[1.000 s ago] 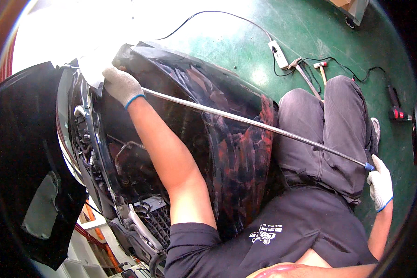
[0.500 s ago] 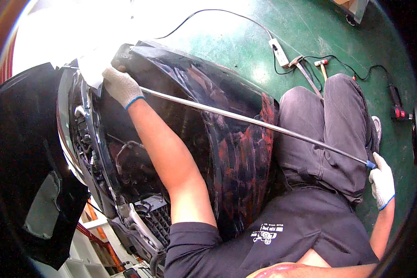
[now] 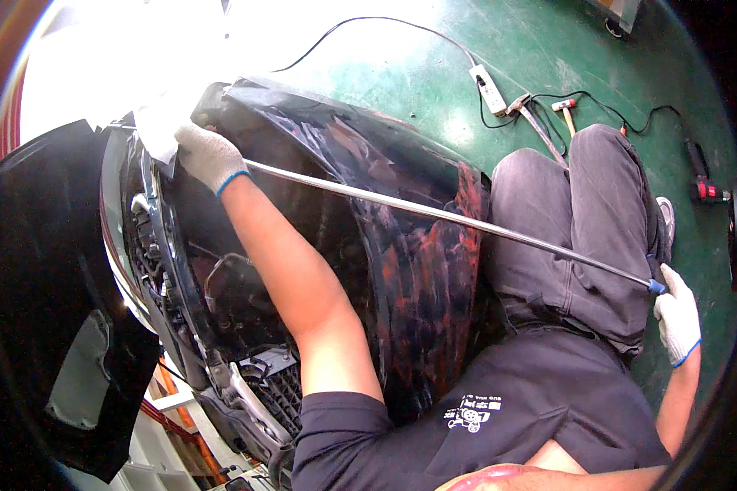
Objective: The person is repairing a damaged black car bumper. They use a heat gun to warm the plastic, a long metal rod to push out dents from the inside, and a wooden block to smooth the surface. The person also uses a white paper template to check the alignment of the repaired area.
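Leftmost, a smooth black panel [image 3: 33, 286] slopes beside the car; next, the left hand [image 3: 209, 155], in a knitted off-white glove, is just beside a thin white sheet [image 3: 157, 135], its fingers lost in glare, so I cannot tell its grip. From that glove a shiny, slender metal rod [image 3: 434, 211] crosses over a curved dark panel [image 3: 422, 270] with rough red streaks, its long axis running from far left to near right. Its blue end [image 3: 657, 287] points right, clamped in the right hand [image 3: 678, 319]. Since a second ago, the view has tilted slightly; the hold looks the same.
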`<state>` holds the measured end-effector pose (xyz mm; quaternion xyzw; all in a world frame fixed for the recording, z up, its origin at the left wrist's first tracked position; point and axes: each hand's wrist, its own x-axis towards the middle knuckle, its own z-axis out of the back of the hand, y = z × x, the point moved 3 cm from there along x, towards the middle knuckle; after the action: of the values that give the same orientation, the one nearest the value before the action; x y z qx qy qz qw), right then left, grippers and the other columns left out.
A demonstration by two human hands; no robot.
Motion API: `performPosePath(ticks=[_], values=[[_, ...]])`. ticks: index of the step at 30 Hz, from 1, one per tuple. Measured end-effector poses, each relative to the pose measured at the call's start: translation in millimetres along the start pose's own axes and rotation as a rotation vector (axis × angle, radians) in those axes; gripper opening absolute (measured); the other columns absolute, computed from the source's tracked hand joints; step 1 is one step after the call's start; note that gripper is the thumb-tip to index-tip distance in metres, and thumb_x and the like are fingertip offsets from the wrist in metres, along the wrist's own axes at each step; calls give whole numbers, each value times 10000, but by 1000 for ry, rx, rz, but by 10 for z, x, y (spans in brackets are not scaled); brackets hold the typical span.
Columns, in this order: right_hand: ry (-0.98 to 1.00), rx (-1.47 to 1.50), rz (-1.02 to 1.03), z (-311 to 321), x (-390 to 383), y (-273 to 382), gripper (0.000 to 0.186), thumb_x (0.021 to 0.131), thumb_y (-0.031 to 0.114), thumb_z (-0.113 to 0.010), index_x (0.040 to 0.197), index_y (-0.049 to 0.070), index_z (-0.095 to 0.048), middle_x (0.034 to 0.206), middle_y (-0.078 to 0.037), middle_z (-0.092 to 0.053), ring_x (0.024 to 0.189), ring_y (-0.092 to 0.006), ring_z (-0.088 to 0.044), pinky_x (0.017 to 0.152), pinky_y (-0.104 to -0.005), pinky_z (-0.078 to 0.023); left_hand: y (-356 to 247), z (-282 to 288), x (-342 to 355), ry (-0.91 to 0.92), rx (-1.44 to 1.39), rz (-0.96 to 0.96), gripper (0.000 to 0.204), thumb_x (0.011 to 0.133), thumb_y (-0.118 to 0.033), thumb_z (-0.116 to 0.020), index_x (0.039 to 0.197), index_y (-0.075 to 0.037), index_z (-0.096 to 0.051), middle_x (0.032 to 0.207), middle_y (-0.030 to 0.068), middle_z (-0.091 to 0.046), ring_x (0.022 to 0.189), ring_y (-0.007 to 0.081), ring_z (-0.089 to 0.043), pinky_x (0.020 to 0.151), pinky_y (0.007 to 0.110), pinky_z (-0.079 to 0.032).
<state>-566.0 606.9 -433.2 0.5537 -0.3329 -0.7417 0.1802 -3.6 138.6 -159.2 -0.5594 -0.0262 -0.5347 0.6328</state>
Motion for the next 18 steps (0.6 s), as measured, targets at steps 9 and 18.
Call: performPosePath(ticks=[9,18], values=[[-81,178,14,-85,235,-298,761,804,8,-474,1558,-78,-430,1123,-82,-653,643,-61,-423,578,-230,-393,16,-80,-8,-105,-4,-50,737,1012,-591,-421,1013,110,-649,930,179,-675,854,290,-627,793,438,-490],[75,-18,-23,58,12,199,724,816,21,-496,1526,-111,-448,977,-67,-607,692,-88,-467,608,-249,-403,5,53,56,82,36,45,646,990,-566,-436,1058,29,-677,900,99,-649,747,231,-556,665,365,-414]])
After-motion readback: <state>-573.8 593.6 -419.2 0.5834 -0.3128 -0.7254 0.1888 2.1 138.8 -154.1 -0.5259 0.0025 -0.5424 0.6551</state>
